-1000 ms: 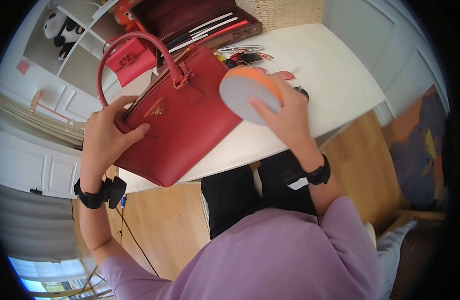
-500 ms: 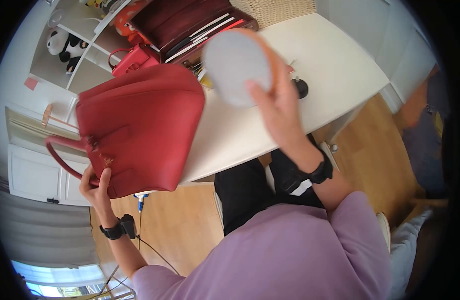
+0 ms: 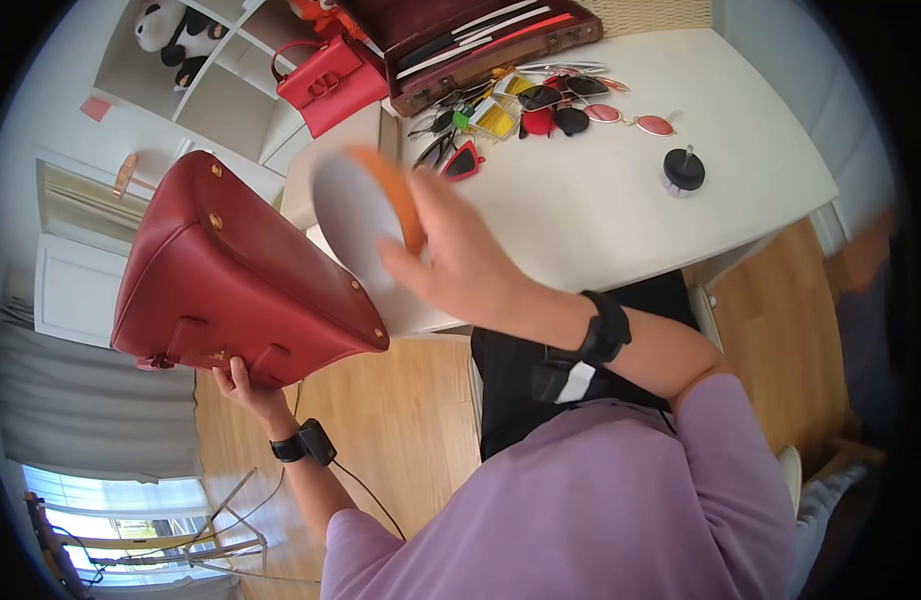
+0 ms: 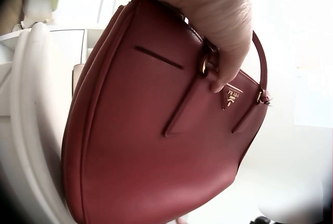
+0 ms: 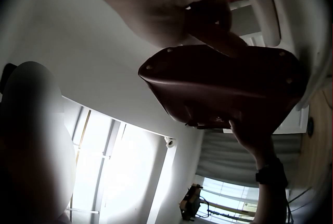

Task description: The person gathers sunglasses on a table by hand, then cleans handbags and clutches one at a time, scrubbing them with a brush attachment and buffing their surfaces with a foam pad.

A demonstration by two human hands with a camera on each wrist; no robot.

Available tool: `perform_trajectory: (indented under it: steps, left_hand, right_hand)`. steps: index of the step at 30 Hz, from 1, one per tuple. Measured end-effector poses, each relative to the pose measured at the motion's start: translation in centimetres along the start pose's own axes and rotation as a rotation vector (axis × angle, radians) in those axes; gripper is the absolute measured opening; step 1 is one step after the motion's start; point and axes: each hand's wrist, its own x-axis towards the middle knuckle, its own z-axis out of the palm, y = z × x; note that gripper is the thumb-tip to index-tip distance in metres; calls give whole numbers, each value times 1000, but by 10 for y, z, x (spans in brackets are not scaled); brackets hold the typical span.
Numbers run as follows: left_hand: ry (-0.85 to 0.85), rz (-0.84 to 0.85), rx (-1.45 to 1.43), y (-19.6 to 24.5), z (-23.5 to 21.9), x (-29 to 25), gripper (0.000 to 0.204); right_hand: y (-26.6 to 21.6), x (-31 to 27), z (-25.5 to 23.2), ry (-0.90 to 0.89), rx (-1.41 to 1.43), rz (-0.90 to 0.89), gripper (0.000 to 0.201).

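Note:
The large red handbag is tipped over, its base with gold studs facing up and toward the table, beside the table's left edge. My left hand grips it near the gold emblem; in the left wrist view the thumb of that hand presses on the front by the handle. My right hand holds a round grey pad with an orange rim, blurred, close to the bag's base. In the right wrist view the bag appears dark below that hand.
Several sunglasses lie on the white table, with a black-topped round item to their right. A small red bag and an open brown case stand at the back. Shelves with a panda toy are at the left.
The handbag has swung left and tipped so its base shows. My left hand has moved down with it. My right hand has carried the grey pad left, toward the bag.

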Motion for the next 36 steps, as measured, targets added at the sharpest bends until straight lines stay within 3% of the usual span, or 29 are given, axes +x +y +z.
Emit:
perform_trajectory:
  steps: [1, 2, 4, 5, 8, 10, 13, 15, 18, 21, 23, 25, 26, 28, 29, 32, 34, 36]
  left_hand:
    - [0, 1, -22, -2, 1, -1, 39]
    - [2, 0, -24, -5, -1, -2, 39]
    - [-33, 27, -13, -11, -5, 1, 43]
    - [-35, 25, -17, -10, -4, 1, 43]
    - [-41, 25, -32, -9, -5, -4, 47]
    - [-42, 42, -26, -13, -11, -8, 47]
    - [-78, 59, 102, -23, -38, 0, 50]
    - [-63, 32, 105, -21, -40, 0, 52]
    - [54, 54, 104, -5, -15, -9, 43]
    - [105, 62, 158, 25, 24, -21, 37]
    - [123, 76, 205, 45, 51, -27, 34]
    - [97, 115, 326, 61, 78, -32, 24]
    - [35, 185, 414, 71, 91, -32, 18]
    - [-13, 278, 496, 81, 112, -19, 17]
    - [-53, 353, 593, 93, 130, -16, 16]
    - [-91, 351, 573, 120, 182, 16, 26]
    - [-220, 472, 351, 127, 233, 52, 33]
    - [-424, 432, 243, 156, 312, 62, 32]
  right_hand:
    - [-9, 10, -1, 185, 74, -58, 64]
    - [-10, 12, 7, 183, 71, -58, 64]
    - [-15, 13, 28, 120, -76, -274, 65]
    - [-15, 0, 41, -24, -66, -224, 67]
    - [8, -34, 57, -111, -164, -79, 71]
    - [17, -43, 38, -412, -112, 198, 67]
    - [9, -37, 3, -427, -64, 313, 60]
    - [10, -38, -20, -288, 29, 395, 54]
    - [19, -45, -57, -53, -2, 286, 54]
    - [15, -53, -90, 101, -113, 283, 63]
    - [20, -60, -111, 96, -193, 301, 72]
    - [31, -65, -127, 156, -535, 139, 69]
    - [26, -66, -137, 172, -540, 126, 69]
    - [10, -70, -151, 4, -388, 413, 65]
    - [19, -73, -149, 54, -374, 279, 61]
    - [26, -77, -144, 40, -383, 224, 61]
    - [31, -78, -140, 31, -385, 200, 61]
    - [26, -78, -144, 12, -372, 221, 62]
